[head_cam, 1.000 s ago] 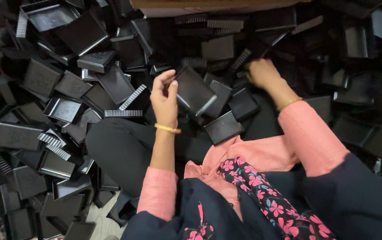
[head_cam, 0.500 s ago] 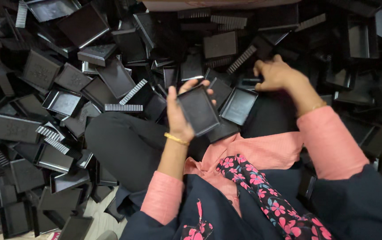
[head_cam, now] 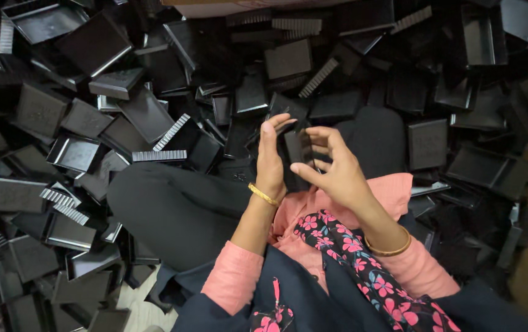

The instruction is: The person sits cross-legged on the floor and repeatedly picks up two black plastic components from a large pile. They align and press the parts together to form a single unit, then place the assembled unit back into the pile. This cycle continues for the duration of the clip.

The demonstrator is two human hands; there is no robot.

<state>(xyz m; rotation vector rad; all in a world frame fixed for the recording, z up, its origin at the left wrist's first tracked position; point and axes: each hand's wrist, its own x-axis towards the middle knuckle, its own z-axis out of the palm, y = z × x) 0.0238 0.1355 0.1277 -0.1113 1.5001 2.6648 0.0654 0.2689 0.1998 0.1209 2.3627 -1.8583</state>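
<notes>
Head view: left hand [head_cam: 270, 161] and right hand [head_cam: 331, 172], fingers curled, pinch a black plastic tray [head_cam: 297, 149] at frame centre; loose black trays [head_cam: 86, 43] and ribbed strips [head_cam: 159, 155] heap all around.

Workshop floor: heaped black plastic trays [head_cam: 92, 43]

I am holding one flat black rectangular plastic piece [head_cam: 299, 147] upright between my left hand [head_cam: 270, 161] and right hand [head_cam: 332, 173], above my lap; a heap of black plastic trays [head_cam: 86, 154] is surrounding my knees.
</notes>
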